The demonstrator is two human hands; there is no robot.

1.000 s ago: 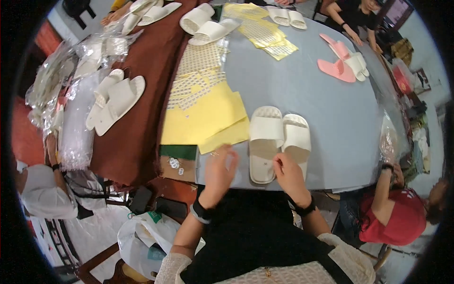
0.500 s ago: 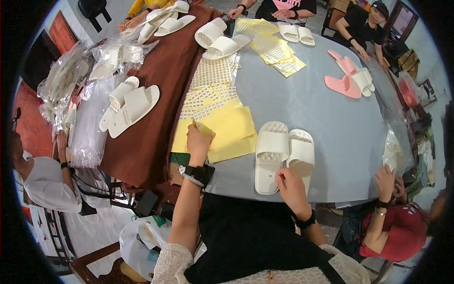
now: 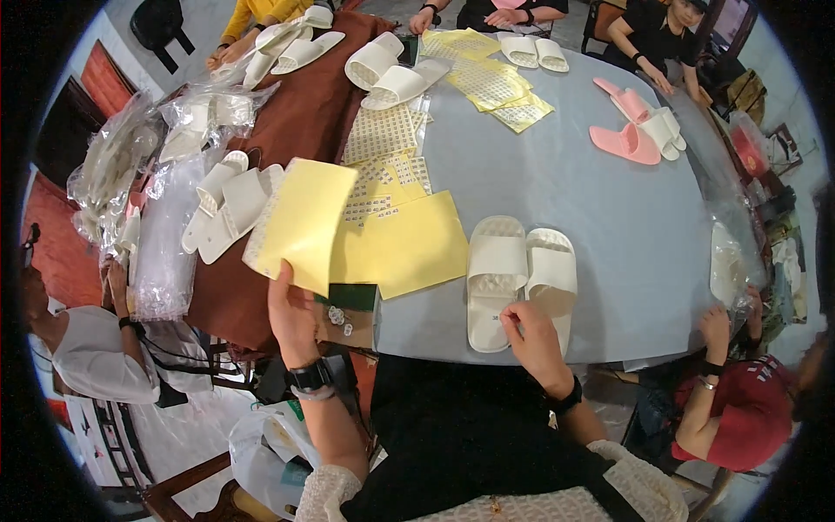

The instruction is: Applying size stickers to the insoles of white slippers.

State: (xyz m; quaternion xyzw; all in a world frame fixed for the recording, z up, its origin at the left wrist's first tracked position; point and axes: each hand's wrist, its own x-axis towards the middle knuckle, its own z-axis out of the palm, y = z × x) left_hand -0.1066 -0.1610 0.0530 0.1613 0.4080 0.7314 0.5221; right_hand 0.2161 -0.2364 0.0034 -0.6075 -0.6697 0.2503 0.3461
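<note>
My left hand (image 3: pixel 294 320) grips a yellow-backed sticker sheet (image 3: pixel 313 217) by its lower edge, raised above the table with the plain yellow side showing. Beneath it lie other yellow sheets (image 3: pixel 413 244), some face up with rows of small printed labels. A pair of cream slide slippers stands side by side at the near edge, a left slipper (image 3: pixel 497 252) and a right slipper (image 3: pixel 551 270), toes pointing away from me. Over their heel ends is my right hand (image 3: pixel 539 346), thumb and fingertips pinched together; whatever they hold, if anything, is too small to make out.
Pink and cream slippers (image 3: pixel 639 143) lie at the far right. More cream slippers (image 3: pixel 400 87) and sticker sheets (image 3: pixel 500 83) are at the far side. On the brown-covered table (image 3: pixel 296 113) are slippers and clear bags (image 3: pixel 161 239). Co-workers sit around both tables.
My left hand has lifted the yellow sticker sheet off the pile and brought it left and toward me, uncovering a box at the table edge. My right hand stays pinched by the slippers.
</note>
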